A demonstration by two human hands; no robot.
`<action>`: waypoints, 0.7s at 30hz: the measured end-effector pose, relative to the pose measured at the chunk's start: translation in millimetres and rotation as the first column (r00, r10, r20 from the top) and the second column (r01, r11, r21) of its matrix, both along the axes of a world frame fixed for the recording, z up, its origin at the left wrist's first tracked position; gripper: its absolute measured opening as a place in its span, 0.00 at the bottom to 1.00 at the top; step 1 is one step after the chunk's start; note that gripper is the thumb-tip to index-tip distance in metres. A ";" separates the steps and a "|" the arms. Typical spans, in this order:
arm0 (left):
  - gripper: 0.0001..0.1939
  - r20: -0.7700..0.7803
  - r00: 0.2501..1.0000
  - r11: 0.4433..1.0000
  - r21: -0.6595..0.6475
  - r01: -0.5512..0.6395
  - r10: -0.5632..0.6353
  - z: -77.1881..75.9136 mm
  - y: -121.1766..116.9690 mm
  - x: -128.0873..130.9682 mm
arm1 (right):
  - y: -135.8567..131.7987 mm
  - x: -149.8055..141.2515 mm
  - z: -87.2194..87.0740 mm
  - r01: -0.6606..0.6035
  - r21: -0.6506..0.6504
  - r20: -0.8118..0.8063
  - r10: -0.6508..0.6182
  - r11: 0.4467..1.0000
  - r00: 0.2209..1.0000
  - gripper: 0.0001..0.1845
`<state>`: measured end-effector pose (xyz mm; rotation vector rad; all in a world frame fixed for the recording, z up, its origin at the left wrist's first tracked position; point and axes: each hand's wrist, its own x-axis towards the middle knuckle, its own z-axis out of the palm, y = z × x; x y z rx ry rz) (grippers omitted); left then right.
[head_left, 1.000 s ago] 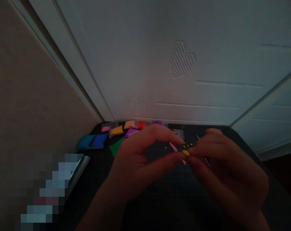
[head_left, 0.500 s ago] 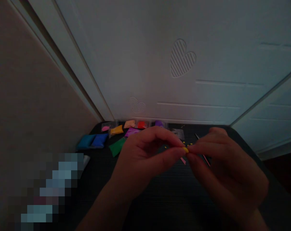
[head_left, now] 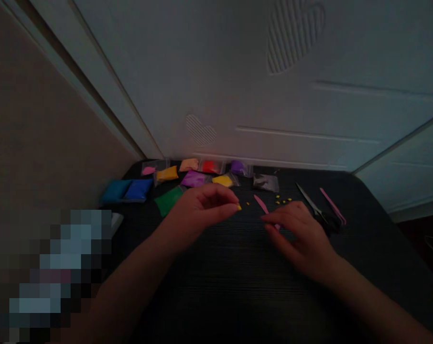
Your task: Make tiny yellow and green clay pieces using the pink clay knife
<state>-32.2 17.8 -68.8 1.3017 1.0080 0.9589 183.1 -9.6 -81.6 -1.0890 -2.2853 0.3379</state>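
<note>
Tabletop point(head_left: 216, 282), yellow bit point(head_left: 239, 208) in left hand point(head_left: 198, 210)

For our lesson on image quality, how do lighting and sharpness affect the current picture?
Head view: dim light, the tabletop nearly black; same head view: pixel blocks mask the lower left, and the yellow piece in the left hand shows little detail.

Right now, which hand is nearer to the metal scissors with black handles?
The right hand. It is just left of the scissors, slightly nearer the camera; the left hand, pinching a small yellow piece, is farther left.
</note>
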 end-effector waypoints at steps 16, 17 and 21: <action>0.06 0.041 0.997 0.951 -0.299 0.074 -0.065 -87.0 11.0 -22.2 | 12.1 0.3 -68.7 -0.105 -0.125 0.256 0.135 0.987 0.957 0.15; 0.06 0.040 0.998 0.954 -0.294 0.062 -0.053 -87.6 11.1 -22.6 | 12.3 0.8 -69.2 -0.117 -0.118 0.262 0.144 0.986 0.954 0.15; 0.05 0.022 1.000 0.954 -0.300 0.016 -0.010 -85.5 12.2 -21.2 | 11.4 1.8 -69.8 -0.138 -0.108 0.285 0.163 0.985 0.945 0.17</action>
